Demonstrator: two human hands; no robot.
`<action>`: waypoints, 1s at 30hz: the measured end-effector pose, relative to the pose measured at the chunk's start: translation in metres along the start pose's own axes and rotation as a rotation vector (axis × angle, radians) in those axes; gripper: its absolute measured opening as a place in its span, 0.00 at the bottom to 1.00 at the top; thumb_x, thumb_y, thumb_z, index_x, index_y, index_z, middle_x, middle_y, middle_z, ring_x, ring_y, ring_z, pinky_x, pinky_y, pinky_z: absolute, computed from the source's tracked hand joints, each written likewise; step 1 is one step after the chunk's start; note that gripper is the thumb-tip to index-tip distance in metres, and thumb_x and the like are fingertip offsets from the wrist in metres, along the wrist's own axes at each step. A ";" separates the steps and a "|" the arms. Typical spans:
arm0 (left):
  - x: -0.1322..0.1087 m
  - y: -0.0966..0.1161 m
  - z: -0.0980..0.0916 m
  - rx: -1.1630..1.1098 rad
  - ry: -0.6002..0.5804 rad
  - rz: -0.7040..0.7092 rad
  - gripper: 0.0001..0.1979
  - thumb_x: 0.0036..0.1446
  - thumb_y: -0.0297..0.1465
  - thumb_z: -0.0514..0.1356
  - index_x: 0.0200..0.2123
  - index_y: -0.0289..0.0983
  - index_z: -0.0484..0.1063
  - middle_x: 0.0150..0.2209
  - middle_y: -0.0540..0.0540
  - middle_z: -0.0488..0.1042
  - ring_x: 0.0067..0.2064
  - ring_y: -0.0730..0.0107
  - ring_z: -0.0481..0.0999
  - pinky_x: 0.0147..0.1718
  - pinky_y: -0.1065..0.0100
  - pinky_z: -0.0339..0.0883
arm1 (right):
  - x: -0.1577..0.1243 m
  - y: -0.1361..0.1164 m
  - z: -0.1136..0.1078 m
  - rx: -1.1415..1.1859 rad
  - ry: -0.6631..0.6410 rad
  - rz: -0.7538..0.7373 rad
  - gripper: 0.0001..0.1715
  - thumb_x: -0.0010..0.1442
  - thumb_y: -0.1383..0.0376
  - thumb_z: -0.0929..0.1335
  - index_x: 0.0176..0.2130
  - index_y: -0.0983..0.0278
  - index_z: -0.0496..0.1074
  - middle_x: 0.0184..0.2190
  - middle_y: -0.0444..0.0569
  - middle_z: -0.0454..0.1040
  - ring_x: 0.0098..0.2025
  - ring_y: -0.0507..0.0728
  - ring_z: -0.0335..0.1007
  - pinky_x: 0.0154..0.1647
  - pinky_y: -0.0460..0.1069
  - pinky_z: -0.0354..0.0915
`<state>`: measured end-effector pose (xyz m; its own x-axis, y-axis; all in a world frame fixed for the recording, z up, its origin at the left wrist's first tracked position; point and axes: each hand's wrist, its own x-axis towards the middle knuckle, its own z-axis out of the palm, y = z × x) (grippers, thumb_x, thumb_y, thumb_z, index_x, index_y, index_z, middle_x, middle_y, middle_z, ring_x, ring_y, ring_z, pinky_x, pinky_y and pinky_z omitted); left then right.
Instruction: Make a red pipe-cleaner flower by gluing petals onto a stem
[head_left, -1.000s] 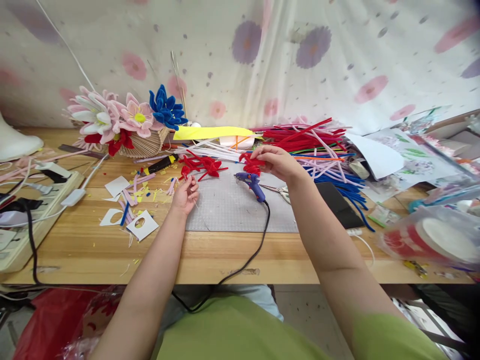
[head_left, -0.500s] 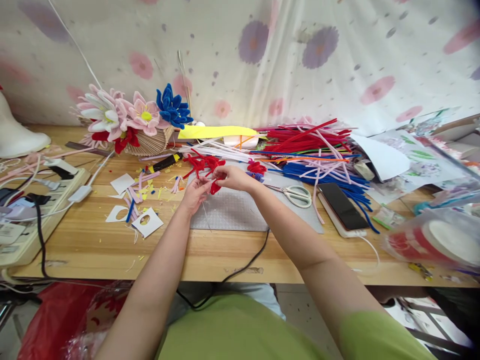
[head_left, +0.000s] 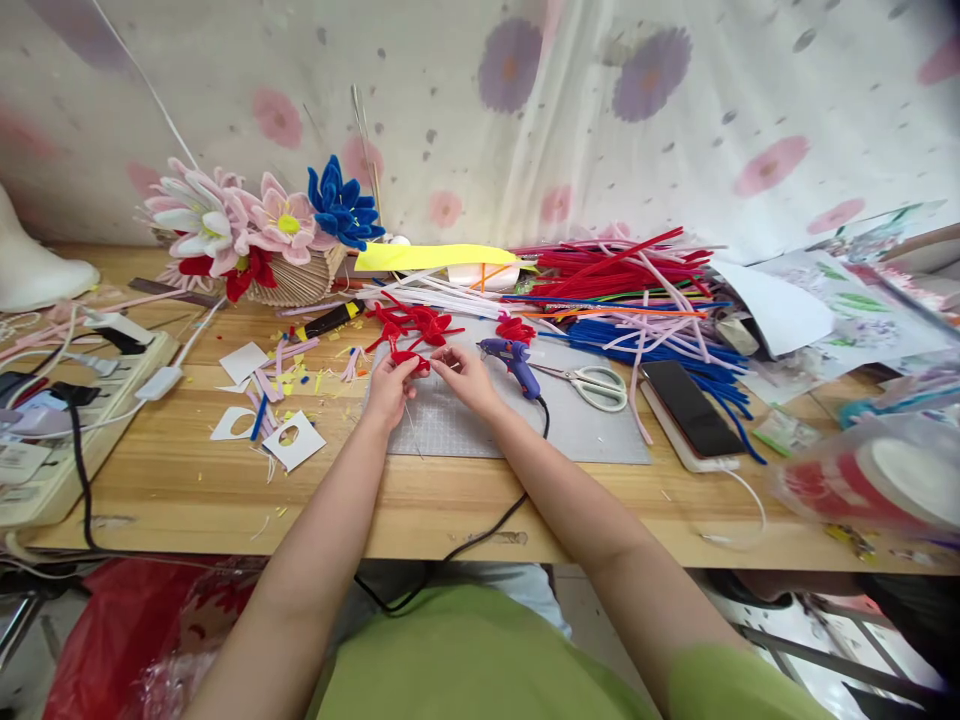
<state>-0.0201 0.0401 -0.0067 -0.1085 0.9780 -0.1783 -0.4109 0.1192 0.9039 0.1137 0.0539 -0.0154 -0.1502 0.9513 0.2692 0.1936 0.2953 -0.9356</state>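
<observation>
My left hand [head_left: 392,392] is closed on a red fuzzy pipe-cleaner piece [head_left: 409,360], just above the grey cutting mat [head_left: 450,432]. A thin thread or wire hangs below it. At the right end of that piece, my right hand [head_left: 471,380] has its fingertips pinched together; what lies between them is too small to make out. Several shaped red pipe-cleaner pieces [head_left: 429,325] lie right behind the hands. A purple glue gun [head_left: 514,362] rests on the mat right of my right hand, beside a red pipe-cleaner bundle [head_left: 516,328].
Scissors [head_left: 596,388] lie on the mat's right side, near a phone [head_left: 694,408]. Bundled pipe cleaners [head_left: 622,270] spread along the back. Pipe-cleaner flowers [head_left: 285,225] stand back left. Paper scraps [head_left: 296,440] and a power strip [head_left: 139,400] are left. A black cord crosses the front edge.
My right hand has come down and turned, uncovering the glue gun. The red piece now shows at my left fingertips instead of below my right hand. The view has shifted slightly.
</observation>
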 end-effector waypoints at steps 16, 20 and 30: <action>0.003 -0.003 0.000 0.031 0.086 0.033 0.18 0.33 0.33 0.69 0.28 0.35 0.66 0.25 0.51 0.72 0.24 0.77 0.71 0.13 0.78 0.48 | -0.001 -0.002 -0.001 -0.246 -0.044 0.148 0.05 0.56 0.64 0.63 0.31 0.64 0.66 0.28 0.43 0.72 0.30 0.50 0.65 0.35 0.46 0.59; 0.003 -0.003 0.000 0.049 0.056 0.019 0.18 0.33 0.33 0.69 0.28 0.35 0.67 0.26 0.50 0.72 0.24 0.78 0.70 0.13 0.78 0.48 | -0.005 -0.005 -0.010 -0.318 -0.173 0.158 0.09 0.60 0.63 0.59 0.29 0.62 0.62 0.23 0.41 0.66 0.27 0.50 0.61 0.32 0.46 0.56; 0.004 -0.004 -0.001 0.044 0.048 0.012 0.16 0.35 0.32 0.68 0.27 0.35 0.67 0.26 0.50 0.73 0.23 0.79 0.69 0.13 0.79 0.49 | -0.008 0.001 -0.020 -0.527 -0.206 0.202 0.25 0.66 0.54 0.53 0.24 0.62 0.61 0.23 0.45 0.67 0.29 0.53 0.63 0.31 0.46 0.53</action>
<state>-0.0202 0.0433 -0.0111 -0.1569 0.9701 -0.1849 -0.3694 0.1160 0.9220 0.1349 0.0489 -0.0140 -0.2353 0.9719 -0.0010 0.6844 0.1650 -0.7102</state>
